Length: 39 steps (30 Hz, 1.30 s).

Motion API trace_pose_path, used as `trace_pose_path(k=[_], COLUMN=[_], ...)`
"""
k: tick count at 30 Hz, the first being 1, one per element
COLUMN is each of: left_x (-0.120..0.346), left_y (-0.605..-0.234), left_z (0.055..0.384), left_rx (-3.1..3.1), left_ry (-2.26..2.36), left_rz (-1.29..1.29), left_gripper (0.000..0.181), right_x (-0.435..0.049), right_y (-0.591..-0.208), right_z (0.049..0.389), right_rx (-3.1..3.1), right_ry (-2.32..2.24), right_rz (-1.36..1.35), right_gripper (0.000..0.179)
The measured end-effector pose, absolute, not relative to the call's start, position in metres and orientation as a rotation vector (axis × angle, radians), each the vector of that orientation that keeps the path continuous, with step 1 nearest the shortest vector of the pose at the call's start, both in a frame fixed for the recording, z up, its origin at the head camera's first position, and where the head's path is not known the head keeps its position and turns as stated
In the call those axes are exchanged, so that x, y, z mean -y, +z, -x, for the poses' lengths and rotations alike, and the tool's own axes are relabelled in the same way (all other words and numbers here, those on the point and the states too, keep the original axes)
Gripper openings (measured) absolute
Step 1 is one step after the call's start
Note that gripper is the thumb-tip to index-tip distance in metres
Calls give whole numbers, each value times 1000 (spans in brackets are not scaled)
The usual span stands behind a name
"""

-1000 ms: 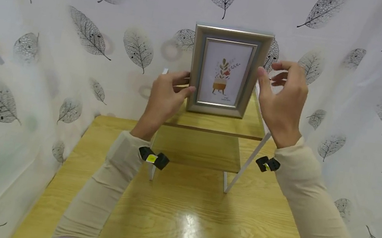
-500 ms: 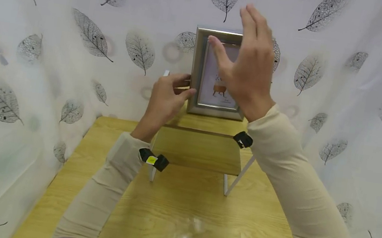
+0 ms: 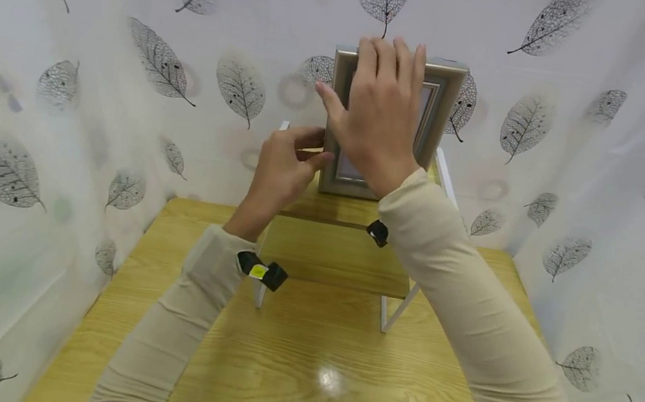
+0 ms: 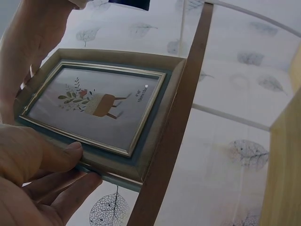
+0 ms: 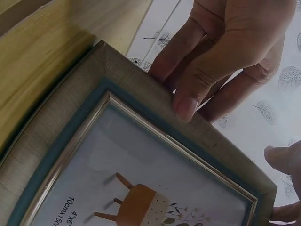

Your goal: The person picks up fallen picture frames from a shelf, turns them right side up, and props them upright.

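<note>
A silver-beige photo frame (image 3: 444, 101) with a blue inner border stands upright on the top board (image 3: 336, 211) of a small wooden shelf. Its print, a potted plant drawing (image 4: 101, 104), shows in both wrist views but is mostly covered in the head view. My left hand (image 3: 284, 166) pinches the frame's left edge, thumb on the front and fingers behind. My right hand (image 3: 380, 116) is over the front of the frame, its extended fingers reaching the top edge and its thumb (image 5: 282, 160) spread away.
The shelf's lower board (image 3: 336, 255) and white metal legs (image 3: 396, 313) stand on a wooden table (image 3: 273, 360). A pale leaf-patterned curtain (image 3: 249, 23) hangs close behind and on both sides.
My right hand has moved from beside the frame's right edge, left across its front, to the top edge. My left hand keeps its hold and the frame stays in place.
</note>
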<state>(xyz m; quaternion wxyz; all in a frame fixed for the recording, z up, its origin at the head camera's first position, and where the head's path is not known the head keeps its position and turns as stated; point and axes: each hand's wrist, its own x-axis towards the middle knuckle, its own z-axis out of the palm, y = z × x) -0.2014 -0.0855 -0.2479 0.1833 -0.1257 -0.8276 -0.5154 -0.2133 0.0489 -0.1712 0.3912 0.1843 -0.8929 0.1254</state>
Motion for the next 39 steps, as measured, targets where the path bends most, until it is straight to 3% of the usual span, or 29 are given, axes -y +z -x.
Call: trace_pose_path(k=[12,31,39], left_x=[85,83,81], left_y=[-246,-250,-250], left_z=[200,195,191], left_rx=[2325,2333,2321], left_ry=[-1398,-1343,-1341], left_rz=[360,377,397], left_gripper=[30,36,34], right_x=[-49,-53,-54], right_y=[-172,-171,-172], right_z=[216,217,218], right_rx=[2189,2163,2126], right_ry=[377,477,478], right_rz=[-505,-531,-547], right_gripper=[67,74,63])
